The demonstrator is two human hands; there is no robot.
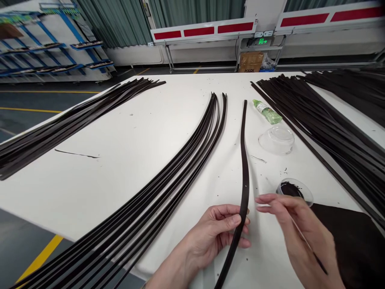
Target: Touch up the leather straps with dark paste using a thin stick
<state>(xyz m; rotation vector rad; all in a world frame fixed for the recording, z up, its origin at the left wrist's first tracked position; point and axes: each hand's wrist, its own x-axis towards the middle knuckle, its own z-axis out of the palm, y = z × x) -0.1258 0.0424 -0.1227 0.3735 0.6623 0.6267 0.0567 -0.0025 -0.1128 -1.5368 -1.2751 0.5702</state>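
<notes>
the left hand (216,230) sits at the lower middle of the frame, its grip clamped on a single black strip (244,160), thumb on the near face and fingers curled behind it. the strip runs from the bottom edge up through the hand and lies along the white counter (135,132) toward the upper middle, bending slightly on the way. the right hand (296,228) is just beside it at the lower right, its grip closed on a thin stick (313,253) that slants down toward the bottom right corner (its working end is hidden by the fingers), while the fingertips point left at the strip without touching it.

just above the right hand stands a small clear dish (293,188) holding something black. further up are an empty clear bowl (276,139) and a green bottle (267,111) lying on its side. a dark sheet (355,237) covers the counter at the lower right. a curved bundle of strips (168,180) sweeps from the lower left to the upper middle, and more strips are piled at the left edge (60,128) and across the upper right (325,124).
</notes>
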